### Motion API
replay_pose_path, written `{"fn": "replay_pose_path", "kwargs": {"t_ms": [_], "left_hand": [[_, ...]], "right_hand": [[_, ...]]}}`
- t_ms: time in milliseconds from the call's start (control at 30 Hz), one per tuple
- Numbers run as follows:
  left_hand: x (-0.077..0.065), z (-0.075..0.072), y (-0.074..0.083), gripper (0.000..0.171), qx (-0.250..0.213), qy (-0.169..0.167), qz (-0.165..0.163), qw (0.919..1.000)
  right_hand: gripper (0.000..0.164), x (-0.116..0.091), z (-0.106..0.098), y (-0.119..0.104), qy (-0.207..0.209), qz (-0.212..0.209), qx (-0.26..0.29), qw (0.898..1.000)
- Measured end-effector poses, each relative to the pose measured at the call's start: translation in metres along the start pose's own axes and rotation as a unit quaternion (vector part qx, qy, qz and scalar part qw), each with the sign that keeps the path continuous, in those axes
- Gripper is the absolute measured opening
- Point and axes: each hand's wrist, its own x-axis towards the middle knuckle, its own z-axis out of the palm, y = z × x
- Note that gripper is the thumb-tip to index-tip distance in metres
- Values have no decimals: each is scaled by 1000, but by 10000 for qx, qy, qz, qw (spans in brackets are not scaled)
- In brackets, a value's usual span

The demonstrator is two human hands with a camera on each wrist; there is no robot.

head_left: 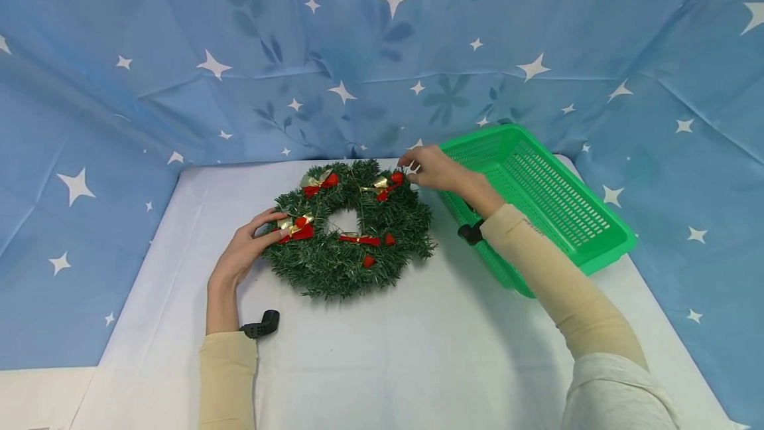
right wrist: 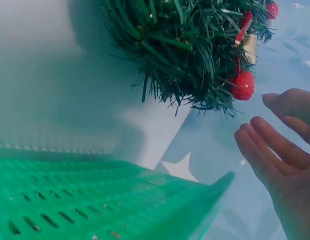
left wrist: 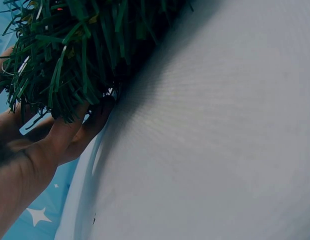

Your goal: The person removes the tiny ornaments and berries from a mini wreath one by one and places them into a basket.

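A green artificial Christmas wreath (head_left: 334, 264) lies on the white-covered table, decorated with red and gold bows and red strawberry-like ornaments. My left hand (head_left: 241, 251) grips the wreath's left side, a finger and thumb over the bow there. In the left wrist view, fingers (left wrist: 70, 132) reach beneath the green needles. At the wreath's upper right, my right hand (head_left: 438, 168) hovers beside a red ornament (right wrist: 242, 85). The right wrist view shows its thumb and fingers parted, nothing between them, a small gap from the ornament.
A green perforated plastic basket (head_left: 558, 184) stands at the right, partly under my right forearm. Behind the table hangs a blue cloth (head_left: 358, 38) with white stars. The white tabletop (head_left: 370, 363) extends in front of the wreath.
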Motion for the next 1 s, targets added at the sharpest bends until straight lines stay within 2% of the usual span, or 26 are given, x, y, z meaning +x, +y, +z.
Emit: {"fn": "replay_pose_path", "kwargs": {"t_ms": [467,1000], "left_hand": [[0,0,0,60,48,8,-34,10000],[-3,0,4,59,45,16,-35,10000]], "right_hand": [[29,14,14,-3,-69,57,2,10000],[26,22,19,-6,-110,189,-153,9996]]}}
